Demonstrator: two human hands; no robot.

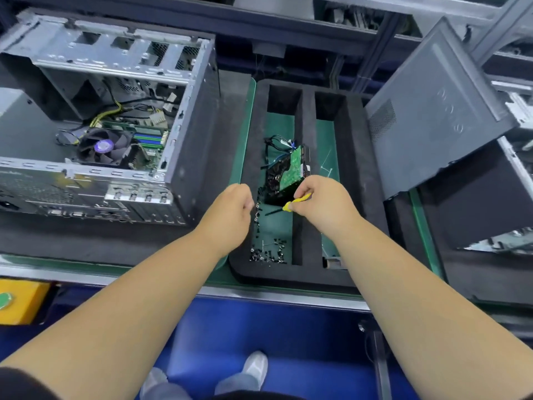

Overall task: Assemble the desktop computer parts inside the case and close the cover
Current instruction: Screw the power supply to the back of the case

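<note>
Case: computer case [109, 116] lies on its side at the left of the surface [225, 125], open side up, with the fan [102, 147], green board and loose wires showing inside.
Cover: grey side panel [438, 111] sits tilted at the right, well apart from the case, propped over another dark box.
Tray: black foam tray [305, 174] stands between case and panel, split into long slots over a green mat.
Drive: hard drive [285, 174] leans in the left slot, green circuit side up, cables bunched at its far end.
Screws: small dark screws [268, 252] lie scattered at the near end of the same slot.
Right hand: right hand [320, 197] pinches a yellow-handled screwdriver [291, 204] just beside the drive, its dark shaft pointing left.
Left hand: left hand [233, 206] hovers at the tray's left edge with fingers curled; whether it holds a screw I cannot tell.
</note>
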